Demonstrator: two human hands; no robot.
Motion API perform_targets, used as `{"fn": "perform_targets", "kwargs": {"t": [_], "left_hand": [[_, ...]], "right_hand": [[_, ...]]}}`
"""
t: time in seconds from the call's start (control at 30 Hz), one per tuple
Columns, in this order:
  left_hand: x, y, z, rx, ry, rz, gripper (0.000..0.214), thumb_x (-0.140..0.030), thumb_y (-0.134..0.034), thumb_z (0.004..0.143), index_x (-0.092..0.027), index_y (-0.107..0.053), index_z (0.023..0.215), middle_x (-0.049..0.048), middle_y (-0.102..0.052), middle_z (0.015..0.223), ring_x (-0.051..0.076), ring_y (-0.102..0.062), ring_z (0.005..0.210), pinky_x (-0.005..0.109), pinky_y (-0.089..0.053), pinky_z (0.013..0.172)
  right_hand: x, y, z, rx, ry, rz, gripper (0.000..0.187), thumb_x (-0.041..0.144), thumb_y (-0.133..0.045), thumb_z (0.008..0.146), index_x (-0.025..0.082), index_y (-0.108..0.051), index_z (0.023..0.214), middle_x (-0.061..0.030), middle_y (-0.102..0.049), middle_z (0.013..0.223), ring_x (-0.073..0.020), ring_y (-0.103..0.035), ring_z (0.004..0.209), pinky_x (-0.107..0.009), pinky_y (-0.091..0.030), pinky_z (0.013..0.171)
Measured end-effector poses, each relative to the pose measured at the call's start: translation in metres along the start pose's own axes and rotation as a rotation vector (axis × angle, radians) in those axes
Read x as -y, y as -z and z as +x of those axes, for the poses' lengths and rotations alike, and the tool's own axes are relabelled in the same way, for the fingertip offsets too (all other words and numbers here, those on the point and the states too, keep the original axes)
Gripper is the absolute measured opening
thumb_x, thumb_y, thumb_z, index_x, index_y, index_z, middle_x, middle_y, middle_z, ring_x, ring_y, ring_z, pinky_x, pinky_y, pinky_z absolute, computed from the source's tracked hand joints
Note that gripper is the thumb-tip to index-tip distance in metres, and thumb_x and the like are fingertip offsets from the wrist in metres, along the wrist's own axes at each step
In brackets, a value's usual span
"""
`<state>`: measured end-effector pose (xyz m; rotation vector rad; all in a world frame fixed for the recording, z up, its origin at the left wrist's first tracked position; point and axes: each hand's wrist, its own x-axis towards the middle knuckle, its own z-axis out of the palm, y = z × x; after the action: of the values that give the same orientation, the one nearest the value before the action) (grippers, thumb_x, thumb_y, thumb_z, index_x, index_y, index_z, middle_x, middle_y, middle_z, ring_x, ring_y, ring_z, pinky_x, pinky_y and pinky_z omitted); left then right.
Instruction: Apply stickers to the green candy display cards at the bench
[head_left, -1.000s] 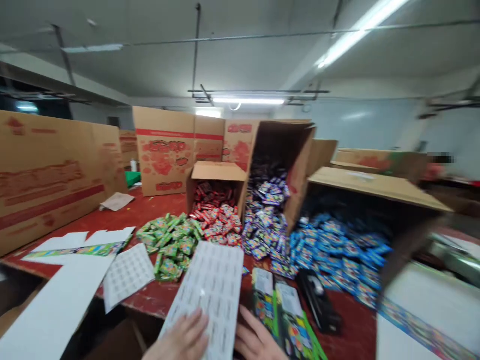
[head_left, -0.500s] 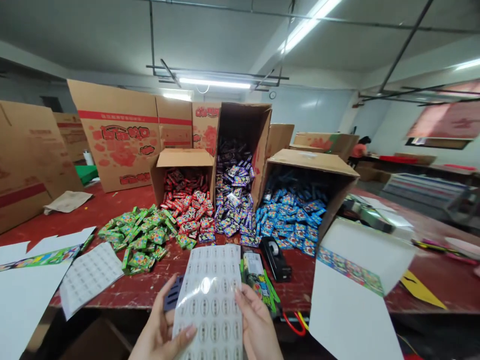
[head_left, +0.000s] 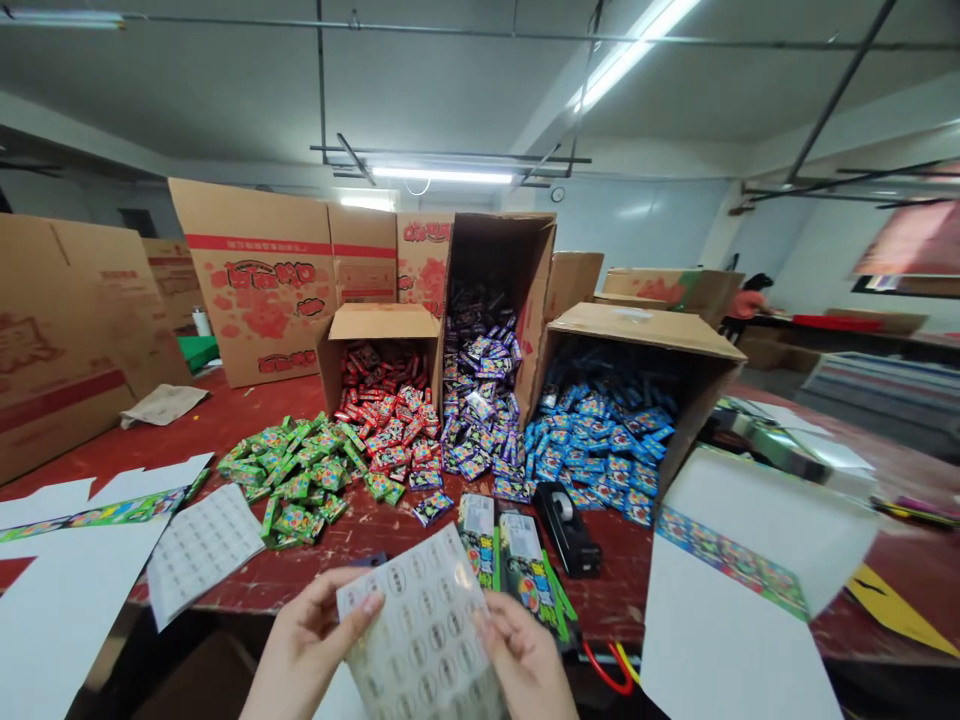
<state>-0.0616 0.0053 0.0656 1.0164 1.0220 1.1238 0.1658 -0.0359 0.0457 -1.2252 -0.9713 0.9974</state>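
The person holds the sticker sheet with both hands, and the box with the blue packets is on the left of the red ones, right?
Not quite. Both hands, left hand and right hand, do hold the sticker sheet, but the blue packets spill from the box on the right of the red packets, with purple packets between them. The head view shows this.

Grey ceiling (head_left: 225, 90), fluorescent tubes (head_left: 442, 176)
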Motion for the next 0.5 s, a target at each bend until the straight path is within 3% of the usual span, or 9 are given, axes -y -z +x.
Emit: {"fn": "perform_targets", "kwargs": {"t": [0.07,0.13,0.2,0.3,0.37,0.43,0.5], "left_hand": [[0.008,-0.003,-0.001,-0.068,0.001,0.037,0.029,-0.04,-0.076,0.069,-0.017,-0.058,0.069,-0.0045,-0.059,0.055,0.008,-0.05,0.048,0.016,-0.041,0.046],[0.018,-0.012,-0.005,-0.166,-0.025,-0.021,0.031,-0.044,-0.072,0.072,-0.019,-0.053,0.067,-0.0056,-0.057,0.056,0.009,-0.05,0.049,0.017,-0.042,0.047],[0.028,-0.025,-0.01,-0.18,-0.015,-0.135,0.031,-0.047,-0.068,0.074,-0.021,-0.052,0.071,-0.004,-0.062,0.066,0.014,-0.057,0.06,0.022,-0.049,0.056],[0.037,-0.042,-0.02,-0.057,-0.013,-0.164,0.03,-0.047,-0.069,0.073,-0.021,-0.055,0.071,0.0004,-0.066,0.076,0.018,-0.061,0.072,0.028,-0.052,0.068],[0.035,-0.045,-0.024,-0.074,-0.164,-0.068,0.031,-0.049,-0.071,0.07,-0.02,-0.059,0.07,0.0044,-0.068,0.084,0.022,-0.062,0.081,0.03,-0.052,0.075],[0.028,-0.039,-0.022,-0.213,-0.352,0.021,0.036,-0.05,-0.076,0.063,-0.021,-0.063,0.081,0.0075,-0.066,0.102,0.027,-0.059,0.102,0.034,-0.048,0.087],[0.019,-0.026,-0.014,-0.328,-0.395,0.079,0.058,-0.045,-0.084,0.053,-0.022,-0.061,0.101,0.0091,-0.062,0.116,0.031,-0.052,0.116,0.037,-0.044,0.095]], "right_hand": [[0.002,-0.005,-0.002,-0.213,0.241,-0.212,0.034,0.037,-0.073,0.071,0.024,-0.07,0.102,-0.0113,-0.068,0.108,-0.0315,-0.058,0.108,-0.044,-0.041,0.098],[0.001,-0.016,-0.007,-0.238,0.415,-0.356,0.033,0.033,-0.071,0.072,0.027,-0.07,0.105,-0.01,-0.067,0.112,-0.031,-0.058,0.108,-0.042,-0.044,0.096],[-0.002,-0.03,-0.012,-0.085,0.556,-0.437,0.042,0.035,-0.074,0.07,0.03,-0.067,0.111,-0.0087,-0.067,0.114,-0.0315,-0.061,0.104,-0.04,-0.049,0.089],[-0.003,-0.04,-0.015,0.172,0.689,-0.535,0.051,0.03,-0.069,0.073,0.031,-0.059,0.123,-0.0063,-0.062,0.125,-0.031,-0.06,0.109,-0.041,-0.048,0.094],[-0.001,-0.037,-0.013,0.221,0.603,-0.508,0.039,0.022,-0.058,0.082,0.029,-0.062,0.12,-0.0061,-0.064,0.122,-0.0271,-0.061,0.109,-0.038,-0.047,0.096],[0.003,-0.029,-0.01,0.188,0.375,-0.347,0.028,0.024,-0.053,0.087,0.025,-0.067,0.111,-0.0085,-0.07,0.109,-0.0243,-0.066,0.1,-0.033,-0.052,0.088],[0.006,-0.022,-0.005,0.192,0.113,-0.105,0.027,0.034,-0.056,0.087,0.021,-0.067,0.107,-0.0109,-0.073,0.097,-0.0247,-0.069,0.088,-0.032,-0.056,0.076]]}}
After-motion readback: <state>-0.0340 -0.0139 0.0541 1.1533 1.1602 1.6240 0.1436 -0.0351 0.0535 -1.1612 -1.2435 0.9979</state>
